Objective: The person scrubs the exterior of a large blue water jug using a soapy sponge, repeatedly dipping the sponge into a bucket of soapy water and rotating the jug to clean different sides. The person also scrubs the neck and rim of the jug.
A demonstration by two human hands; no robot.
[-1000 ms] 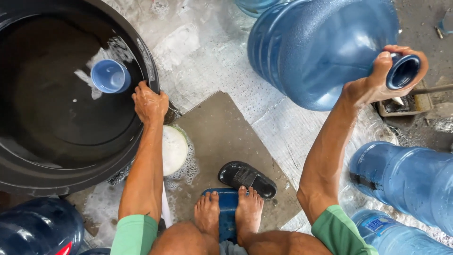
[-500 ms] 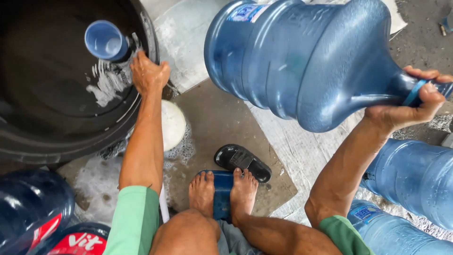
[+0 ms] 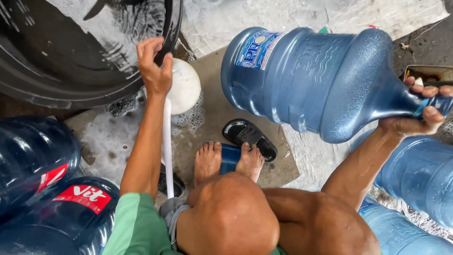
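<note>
My right hand (image 3: 423, 116) grips the neck of a big blue water jug (image 3: 311, 80), held in the air on its side with its base pointing left. My left hand (image 3: 154, 65) is closed on the rim of a large black tub (image 3: 71, 71) holding dark, foamy water. Just right of that hand a round white object (image 3: 185, 86) sits on the wet ground, and a white stick (image 3: 167, 141) runs down along my forearm. My bare feet (image 3: 229, 160) rest on a small blue thing below the jug.
A black sandal (image 3: 250, 138) lies beside my feet on a grey slab (image 3: 214, 113). Dark blue jugs (image 3: 42, 160) with red labels (image 3: 80, 198) lie at the lower left, lighter blue jugs (image 3: 420, 174) at the right. A metal tray (image 3: 429, 74) sits at the far right.
The jug has swung lower and rightward in the view. My left hand has stayed at the tub rim. The blue cup floating in the tub has gone out of view.
</note>
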